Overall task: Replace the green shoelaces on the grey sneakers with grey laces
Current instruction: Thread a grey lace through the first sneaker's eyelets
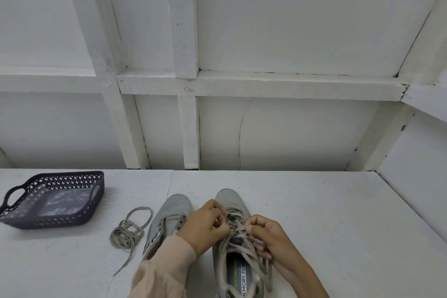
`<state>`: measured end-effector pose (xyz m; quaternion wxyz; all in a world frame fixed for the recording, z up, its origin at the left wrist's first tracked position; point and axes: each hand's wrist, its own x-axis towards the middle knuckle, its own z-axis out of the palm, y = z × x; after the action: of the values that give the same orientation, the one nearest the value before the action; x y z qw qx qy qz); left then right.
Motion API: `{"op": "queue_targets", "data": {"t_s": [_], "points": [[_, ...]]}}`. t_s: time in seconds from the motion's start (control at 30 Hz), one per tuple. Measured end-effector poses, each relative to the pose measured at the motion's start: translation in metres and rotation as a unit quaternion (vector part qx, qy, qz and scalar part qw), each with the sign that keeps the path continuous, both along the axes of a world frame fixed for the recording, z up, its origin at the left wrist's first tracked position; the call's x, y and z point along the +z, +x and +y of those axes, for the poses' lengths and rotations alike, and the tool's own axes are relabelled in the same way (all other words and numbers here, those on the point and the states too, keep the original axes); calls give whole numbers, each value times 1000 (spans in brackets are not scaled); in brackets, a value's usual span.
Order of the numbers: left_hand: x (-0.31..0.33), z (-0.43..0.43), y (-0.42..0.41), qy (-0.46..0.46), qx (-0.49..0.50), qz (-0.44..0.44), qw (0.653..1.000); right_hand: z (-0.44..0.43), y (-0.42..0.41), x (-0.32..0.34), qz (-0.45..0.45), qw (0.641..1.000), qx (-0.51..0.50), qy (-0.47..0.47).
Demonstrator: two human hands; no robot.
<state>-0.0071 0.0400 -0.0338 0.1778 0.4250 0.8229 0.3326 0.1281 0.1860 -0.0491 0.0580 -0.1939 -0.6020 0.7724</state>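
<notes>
The left hand (pixel 205 227) and right hand (pixel 268 234) each pinch the lace (pixel 244 250) on the right sneaker (pixel 227 197), near the surface's (pixel 338 225) front edge. A loose lace (pixel 128 232) lies beside the left sneaker (pixel 173 213); bare surface stretches rightward

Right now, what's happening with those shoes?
A person is lacing the right sneaker. The left-hand grip and right-hand grip both pinch its grey lace over the eyelets. The lace is threaded partway, with its ends trailing toward the heel. The left sneaker beside it has empty eyelets. A loose lace lies bundled on the table to its left, near a dark basket.
</notes>
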Motion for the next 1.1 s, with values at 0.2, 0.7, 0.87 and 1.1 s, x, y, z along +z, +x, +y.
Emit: {"op": "queue_targets", "data": {"t_s": [0.2,0.7,0.87,1.1], "points": [[-4,-8,3,50,47,-100,993,-5,-1,-15,20,986,-43,-163],[10,-11,6,100,-8,-112,989,4,9,29,-13,987,48,153],[8,-10,6,113,-6,-83,990,3,11,35,3,950,67,303],[1,-9,6,122,-4,-66,990,-8,8,36,-52,883,28,467]]}}
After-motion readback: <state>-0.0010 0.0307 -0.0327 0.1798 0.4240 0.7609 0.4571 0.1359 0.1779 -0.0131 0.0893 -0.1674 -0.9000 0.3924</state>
